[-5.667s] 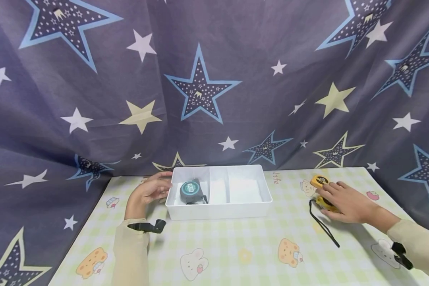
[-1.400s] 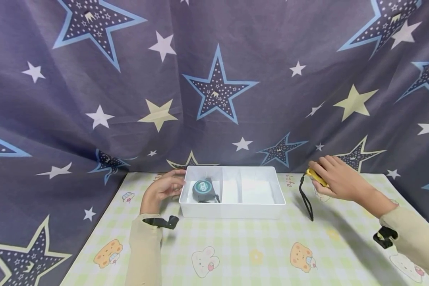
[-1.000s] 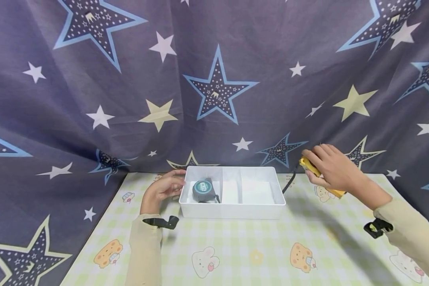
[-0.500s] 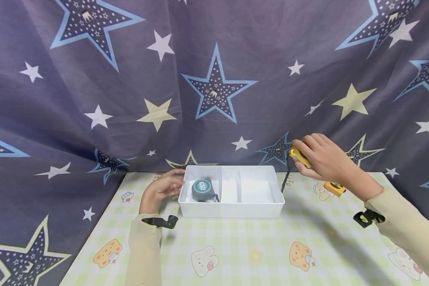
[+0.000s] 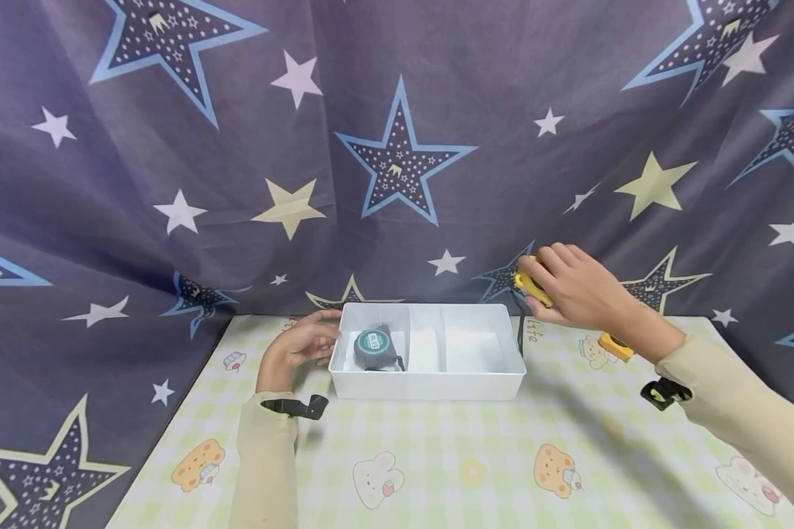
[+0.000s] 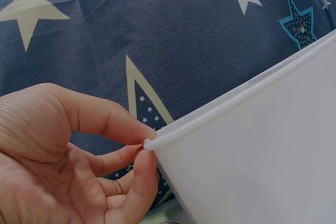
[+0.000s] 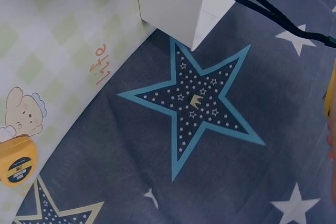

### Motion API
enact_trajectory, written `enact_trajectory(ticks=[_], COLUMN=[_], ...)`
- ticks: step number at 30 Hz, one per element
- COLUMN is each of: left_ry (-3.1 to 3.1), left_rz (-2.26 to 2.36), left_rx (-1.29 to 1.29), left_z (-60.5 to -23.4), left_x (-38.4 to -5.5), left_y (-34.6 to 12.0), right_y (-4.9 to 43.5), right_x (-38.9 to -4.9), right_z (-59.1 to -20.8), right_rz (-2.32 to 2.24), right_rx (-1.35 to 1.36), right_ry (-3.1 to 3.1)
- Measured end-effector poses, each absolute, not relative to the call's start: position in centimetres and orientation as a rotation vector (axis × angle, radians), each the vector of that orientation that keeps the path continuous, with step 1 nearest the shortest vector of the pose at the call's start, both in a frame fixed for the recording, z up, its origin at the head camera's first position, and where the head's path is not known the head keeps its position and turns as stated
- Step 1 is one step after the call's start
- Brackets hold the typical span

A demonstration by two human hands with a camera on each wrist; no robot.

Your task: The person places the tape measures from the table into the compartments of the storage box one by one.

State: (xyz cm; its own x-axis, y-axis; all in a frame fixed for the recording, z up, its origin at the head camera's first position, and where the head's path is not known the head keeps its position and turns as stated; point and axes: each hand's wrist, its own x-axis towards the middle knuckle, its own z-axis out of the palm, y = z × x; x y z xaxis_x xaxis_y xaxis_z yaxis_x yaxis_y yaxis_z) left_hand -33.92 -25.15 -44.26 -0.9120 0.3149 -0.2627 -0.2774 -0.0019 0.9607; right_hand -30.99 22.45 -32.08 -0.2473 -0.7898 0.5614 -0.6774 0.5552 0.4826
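Note:
In the head view my left hand [image 5: 299, 344] is at the left end of a white divided box [image 5: 430, 386]. The left wrist view shows its thumb and fingers pinching the box rim at a corner. A grey tape measure [image 5: 375, 348] with a teal label lies in the box's left compartment; the middle and right compartments hold nothing. My right hand [image 5: 581, 290] grips a yellow tape measure [image 5: 533, 285] in the air, right of the box and above its rim. Its black wrist strap [image 7: 304, 34] hangs down by the box's right end.
Another yellow tape measure [image 5: 617, 347] lies on the table at the right, below my right forearm. A green checked tablecloth [image 5: 437, 455] with cartoon prints covers the table. A dark star-patterned curtain [image 5: 370, 257] stands right behind the box.
My right hand has picked up a yellow tape measure from the right side, raised it and carried it left towards the box. The other yellow one stays behind. The left hand keeps its place.

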Motion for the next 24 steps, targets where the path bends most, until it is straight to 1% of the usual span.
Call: enact_trajectory(ticks=[10, 17, 24], left_ry=[1.913, 1.909, 1.913], left_rz=[1.932, 1.927, 1.921], left_rx=[0.017, 0.037, 0.047], left_z=[-44.5, -44.5, -44.6], left_x=[-34.1, -34.1, -34.1], left_y=[-25.4, -25.5, -25.5], right_y=[20.0, 17.6, 15.5], right_x=[-32.1, -32.5, -32.6], right_z=[-30.7, -28.9, -28.1], right_rz=[-0.183, -0.151, -0.143], right_rx=[1.208, 1.186, 1.214], right_ry=[-1.926, -1.893, -1.878])
